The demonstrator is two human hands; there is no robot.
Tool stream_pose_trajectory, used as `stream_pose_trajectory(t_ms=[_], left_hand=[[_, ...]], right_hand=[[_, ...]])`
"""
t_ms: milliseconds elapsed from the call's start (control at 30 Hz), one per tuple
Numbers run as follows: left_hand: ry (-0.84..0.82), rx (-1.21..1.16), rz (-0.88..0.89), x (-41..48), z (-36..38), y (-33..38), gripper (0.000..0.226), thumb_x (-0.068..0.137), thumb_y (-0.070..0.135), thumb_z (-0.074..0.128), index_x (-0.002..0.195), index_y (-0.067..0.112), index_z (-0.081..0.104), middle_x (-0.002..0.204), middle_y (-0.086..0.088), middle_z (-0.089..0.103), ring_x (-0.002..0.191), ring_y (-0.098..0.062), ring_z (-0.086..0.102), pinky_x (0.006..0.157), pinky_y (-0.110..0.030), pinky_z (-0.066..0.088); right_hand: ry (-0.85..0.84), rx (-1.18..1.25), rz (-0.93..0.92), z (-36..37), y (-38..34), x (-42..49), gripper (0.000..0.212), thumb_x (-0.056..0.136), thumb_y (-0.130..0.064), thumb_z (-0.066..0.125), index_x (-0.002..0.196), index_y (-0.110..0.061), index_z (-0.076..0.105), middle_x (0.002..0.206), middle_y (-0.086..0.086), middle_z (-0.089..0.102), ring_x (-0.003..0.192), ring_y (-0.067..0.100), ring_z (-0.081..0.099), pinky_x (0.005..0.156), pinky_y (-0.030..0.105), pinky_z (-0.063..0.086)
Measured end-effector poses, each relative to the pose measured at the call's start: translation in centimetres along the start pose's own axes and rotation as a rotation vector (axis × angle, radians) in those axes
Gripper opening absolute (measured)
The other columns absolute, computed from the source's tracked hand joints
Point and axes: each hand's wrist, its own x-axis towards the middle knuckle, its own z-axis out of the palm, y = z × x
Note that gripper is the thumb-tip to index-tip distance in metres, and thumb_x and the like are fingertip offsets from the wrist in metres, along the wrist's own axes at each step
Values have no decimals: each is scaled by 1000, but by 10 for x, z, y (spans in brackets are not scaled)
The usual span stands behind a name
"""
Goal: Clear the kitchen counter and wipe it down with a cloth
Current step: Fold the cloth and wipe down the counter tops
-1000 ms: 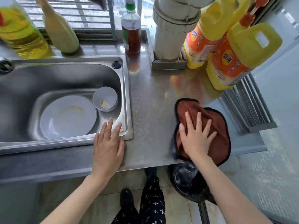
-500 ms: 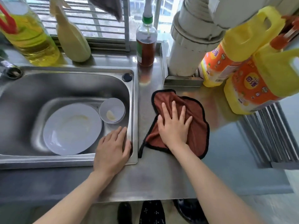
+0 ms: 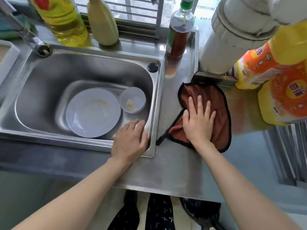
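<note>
**Carefully: jugs stood close to the cloth**

The right hand (image 3: 198, 125) lay flat, fingers straight, pressing the cloth (image 3: 219, 103) on the counter (image 3: 174, 171). The left hand (image 3: 128, 143) rested open on the sink (image 3: 157, 100) edge. Just right of the wiping hand stood yellow jugs (image 3: 279, 97); a wide sweep could tip one.

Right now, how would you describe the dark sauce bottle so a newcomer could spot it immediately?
Find the steel sink; just beyond its back right corner, by the window, stands the sauce bottle, left of the thick white pipe. Unlike the yellow oil bottle and cream bottle further left, it holds dark brown liquid under a green cap.
</note>
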Motion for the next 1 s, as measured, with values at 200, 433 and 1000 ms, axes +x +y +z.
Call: stream_pose_trajectory(t_ms=[200,433,1000], left_hand=[[-3,-124,114,-12,-14,-4,44,90,29,35,126,8,50,133,-14,49,121,-29,45,100,-41,35],[138,-204,27,-131,-26,-34,35,87,15,45,120,6,53,133,-12,46,118,-25,42,101,-42,35],[144,-194,-185,-206,-47,-103,39,89,18,35,123,8,52,137,-8,43,127,-19,35,103,-50,37]], right_hand=[[-80,-62,-376,2,12,-84,55,92,-43,26,145,-28,28,154,2,25,142,31,20,109,54,22],[39,88,143,10,14,-147,62,92,-39,17,146,-10,26,154,12,22,142,31,18,113,49,19],[-70,431,-343,14,-128,-178,54,93,-46,14,143,-33,28,153,-14,16,145,17,4,116,36,-3]])
